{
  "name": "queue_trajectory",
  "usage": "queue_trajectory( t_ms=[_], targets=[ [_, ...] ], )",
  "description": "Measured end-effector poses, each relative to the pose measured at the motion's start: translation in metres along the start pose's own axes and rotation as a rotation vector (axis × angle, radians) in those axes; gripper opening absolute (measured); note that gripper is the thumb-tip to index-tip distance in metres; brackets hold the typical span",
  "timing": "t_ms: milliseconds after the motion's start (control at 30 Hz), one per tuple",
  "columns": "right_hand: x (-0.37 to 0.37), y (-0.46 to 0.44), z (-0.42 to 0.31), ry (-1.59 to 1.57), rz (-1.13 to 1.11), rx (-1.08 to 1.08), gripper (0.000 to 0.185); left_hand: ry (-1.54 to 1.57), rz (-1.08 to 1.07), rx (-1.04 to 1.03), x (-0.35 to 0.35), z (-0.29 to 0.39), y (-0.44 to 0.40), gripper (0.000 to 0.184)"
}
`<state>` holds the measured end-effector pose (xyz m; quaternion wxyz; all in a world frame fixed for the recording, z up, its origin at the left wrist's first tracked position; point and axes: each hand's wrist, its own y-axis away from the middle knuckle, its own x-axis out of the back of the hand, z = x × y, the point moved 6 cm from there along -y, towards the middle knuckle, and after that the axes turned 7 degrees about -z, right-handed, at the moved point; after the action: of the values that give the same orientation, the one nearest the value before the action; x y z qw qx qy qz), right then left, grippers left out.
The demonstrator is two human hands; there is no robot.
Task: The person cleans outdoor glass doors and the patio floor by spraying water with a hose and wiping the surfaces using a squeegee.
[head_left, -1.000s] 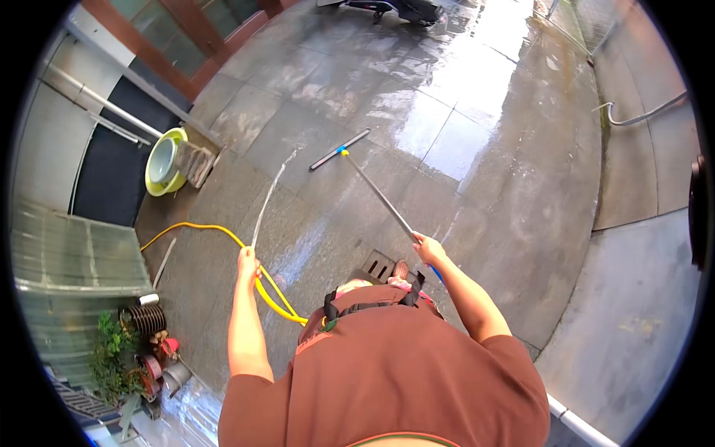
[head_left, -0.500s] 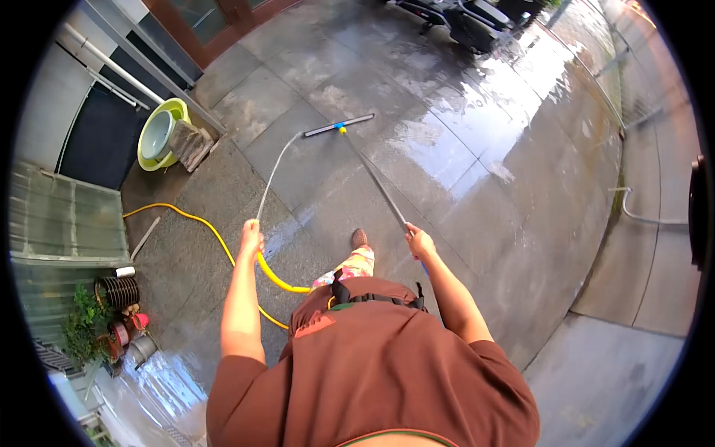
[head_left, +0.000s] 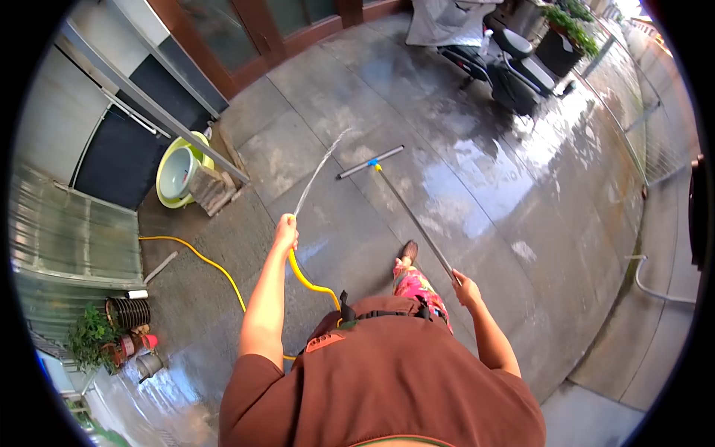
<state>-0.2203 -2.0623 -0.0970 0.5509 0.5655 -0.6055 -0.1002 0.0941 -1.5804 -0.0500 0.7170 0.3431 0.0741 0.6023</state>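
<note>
Out on the wet paving [head_left: 350,231], ahead of the person's forward foot, the floor squeegee [head_left: 371,162] lies with its long blade aslant and its slim pole [head_left: 417,221] slanting back towards the body. The right hand [head_left: 467,289] is closed around the near part of that pole; whether any of it runs on past the hand is hard to make out. The left hand [head_left: 286,232] is wrapped tightly about the end of a yellow garden hose [head_left: 302,277], its fingers hiding the mouth, and a stream of water [head_left: 316,177] arcs from it towards the ground beyond the blade's left end. Judging by looks, the squeegee should be light and stiff, though long enough that the head feels heavier when lifted; the blue-and-yellow joint seems the likeliest weak spot, so the pole is best held well up its shaft, where a wet palm could slip on the smooth surface. The hose looks soft and bendy, probably weighty with water and inclined to spring or twist, so a firm grip just behind its mouth suits it. Nested basins [head_left: 199,141] stand off to the left, well apart from both hands.
</note>
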Motion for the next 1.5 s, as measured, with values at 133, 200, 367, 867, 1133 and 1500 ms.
queue_trajectory(
  t_ms=[133, 200, 367, 867, 1133, 1500],
  targets=[
    [0.04, -0.072, -0.042, -0.034, -0.042, 0.022, 0.043, 0.006, 0.056, 0.015, 0.009, 0.047, -0.068, 0.018],
    [0.062, -0.115, -0.071, -0.042, -0.035, 0.066, 0.043, 0.011, 0.09, 0.046, 0.014, 0.075, -0.101, 0.018],
    [0.122, -0.181, -0.184, -0.03, -0.085, 0.132, 0.044, -0.012, 0.178, 0.021, 0.026, 0.158, -0.167, 0.02],
    [0.224, -0.341, -0.44, -0.076, -0.167, 0.187, 0.046, 0.243, 0.407, -0.351, 0.113, 0.465, -0.339, 0.021],
    [0.288, -0.323, -0.541, -0.179, -0.058, 0.336, 0.046, 0.249, 0.426, -0.501, 0.17, 0.594, -0.419, 0.02],
    [0.435, -0.382, -0.737, 0.031, 0.334, 0.607, 0.046, 0.119, 0.502, -0.458, 0.186, 0.682, -0.544, 0.018]
  ],
)
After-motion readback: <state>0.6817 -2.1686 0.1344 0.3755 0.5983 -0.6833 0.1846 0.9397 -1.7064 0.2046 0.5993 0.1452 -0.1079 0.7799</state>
